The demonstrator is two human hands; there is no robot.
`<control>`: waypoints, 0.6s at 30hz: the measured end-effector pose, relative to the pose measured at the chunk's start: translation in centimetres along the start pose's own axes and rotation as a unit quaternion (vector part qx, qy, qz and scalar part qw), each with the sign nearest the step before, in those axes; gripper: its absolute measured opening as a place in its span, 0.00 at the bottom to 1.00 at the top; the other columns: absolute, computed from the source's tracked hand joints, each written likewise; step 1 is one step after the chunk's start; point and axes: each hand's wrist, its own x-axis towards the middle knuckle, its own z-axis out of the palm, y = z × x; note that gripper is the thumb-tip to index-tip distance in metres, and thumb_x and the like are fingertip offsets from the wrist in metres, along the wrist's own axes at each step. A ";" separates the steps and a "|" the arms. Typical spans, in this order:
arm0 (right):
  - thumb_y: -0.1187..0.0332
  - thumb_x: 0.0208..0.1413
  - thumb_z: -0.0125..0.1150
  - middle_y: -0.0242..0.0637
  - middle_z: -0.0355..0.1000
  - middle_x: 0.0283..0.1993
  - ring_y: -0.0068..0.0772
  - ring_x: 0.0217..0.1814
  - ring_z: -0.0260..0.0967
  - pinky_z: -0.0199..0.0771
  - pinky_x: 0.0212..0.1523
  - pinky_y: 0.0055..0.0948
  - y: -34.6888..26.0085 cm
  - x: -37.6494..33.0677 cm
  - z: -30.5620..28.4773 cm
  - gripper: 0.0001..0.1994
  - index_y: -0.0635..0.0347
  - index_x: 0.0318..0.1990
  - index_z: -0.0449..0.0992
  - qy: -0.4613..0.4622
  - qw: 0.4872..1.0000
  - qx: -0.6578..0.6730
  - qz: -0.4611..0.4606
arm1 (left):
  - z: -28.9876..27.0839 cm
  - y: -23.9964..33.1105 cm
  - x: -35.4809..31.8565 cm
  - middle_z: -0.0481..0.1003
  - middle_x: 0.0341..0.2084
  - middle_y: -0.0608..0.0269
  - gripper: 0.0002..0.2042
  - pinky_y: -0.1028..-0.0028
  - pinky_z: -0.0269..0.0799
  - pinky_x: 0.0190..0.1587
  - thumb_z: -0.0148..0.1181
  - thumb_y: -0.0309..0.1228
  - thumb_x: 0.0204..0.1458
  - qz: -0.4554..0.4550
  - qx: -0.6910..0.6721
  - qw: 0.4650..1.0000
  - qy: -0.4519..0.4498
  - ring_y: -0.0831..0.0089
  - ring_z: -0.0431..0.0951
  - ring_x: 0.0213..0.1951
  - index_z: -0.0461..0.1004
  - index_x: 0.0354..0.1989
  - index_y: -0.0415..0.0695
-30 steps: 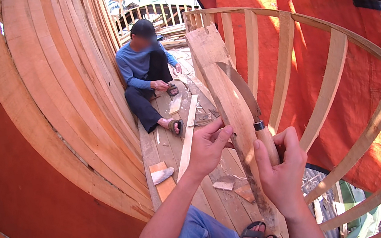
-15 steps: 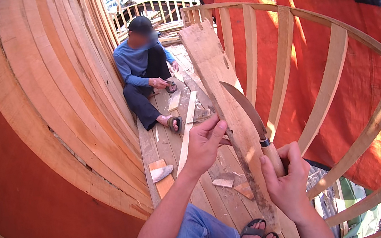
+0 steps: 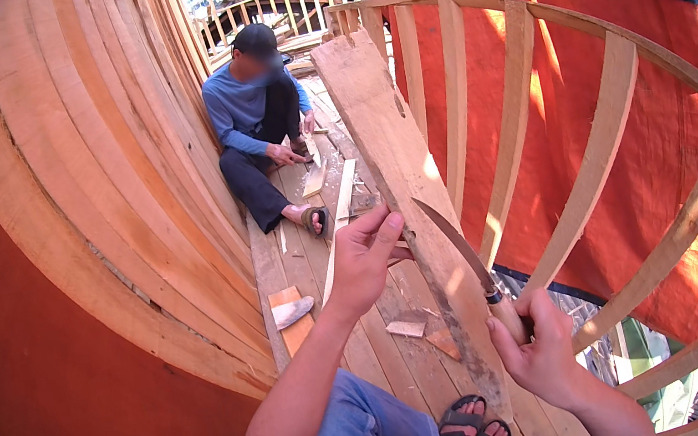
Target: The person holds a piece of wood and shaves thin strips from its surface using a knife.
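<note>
A long, rough wooden plank slants up and away from me, its lower end near my sandals. My left hand grips the plank's left edge about midway, with the thumb on its near side and other fingers partly hidden behind it. In my right hand is a curved knife, held by its wooden handle. The blade points up and to the left, lying in front of the plank's right part. Whether the edge touches the wood, I cannot tell.
A co-worker in a blue top sits ahead, handling a small wood piece. Offcuts and a pale strip lie on the plank floor. Curved planking rises on the left; upright ribs and an orange tarp stand right.
My right hand and the knife have moved down toward me along the plank. The plank's far end has shifted slightly left. The co-worker's hands have moved a little.
</note>
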 end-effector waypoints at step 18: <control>0.71 0.46 0.72 0.36 0.65 0.17 0.31 0.14 0.68 0.65 0.15 0.28 10.7 -12.8 -2.2 0.16 0.62 0.30 0.65 -0.180 0.983 -0.026 0.026 | -1.0 -1.6 1.3 0.79 0.37 0.61 0.17 0.74 0.81 0.36 0.50 0.36 0.64 0.005 -0.021 1.000 0.023 0.78 0.80 0.33 0.72 0.54 0.36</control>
